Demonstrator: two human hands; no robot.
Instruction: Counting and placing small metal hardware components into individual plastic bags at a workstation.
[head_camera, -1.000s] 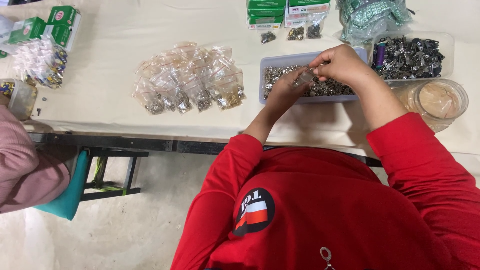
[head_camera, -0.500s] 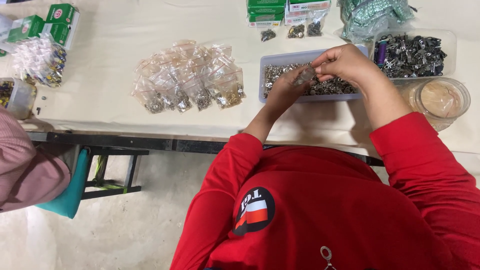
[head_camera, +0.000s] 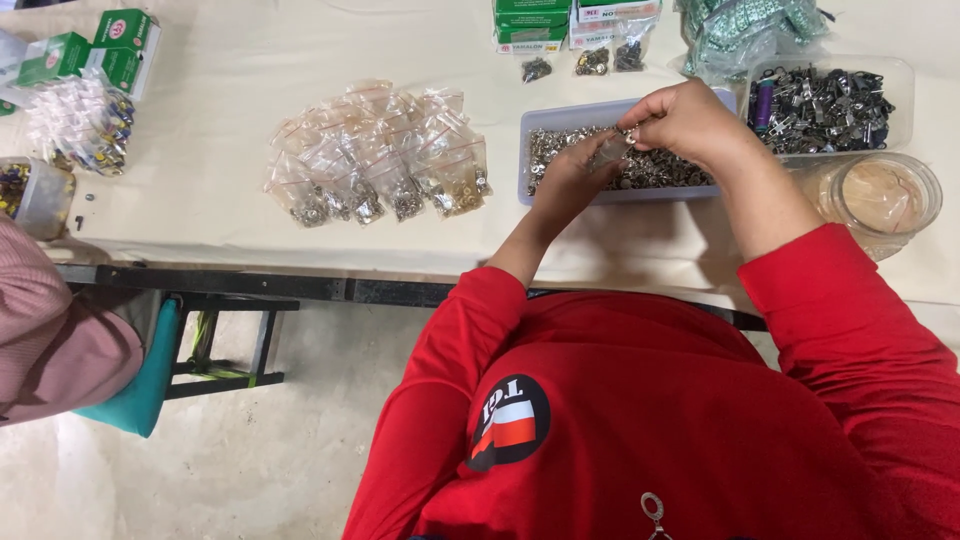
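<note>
From the head view, your left hand (head_camera: 570, 180) and right hand (head_camera: 690, 125) meet over the grey tray (head_camera: 525, 150) of small metal bits on the worktop. Both grips pinch narrow on a little clear bag (head_camera: 612, 150) between them. It could tip and spill bits if one grip goes loose. The bag's long side seems to slant up toward your right grip.

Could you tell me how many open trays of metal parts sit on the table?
2: a grey tray under the left hand and right hand, and a clear tray to its right.
</note>
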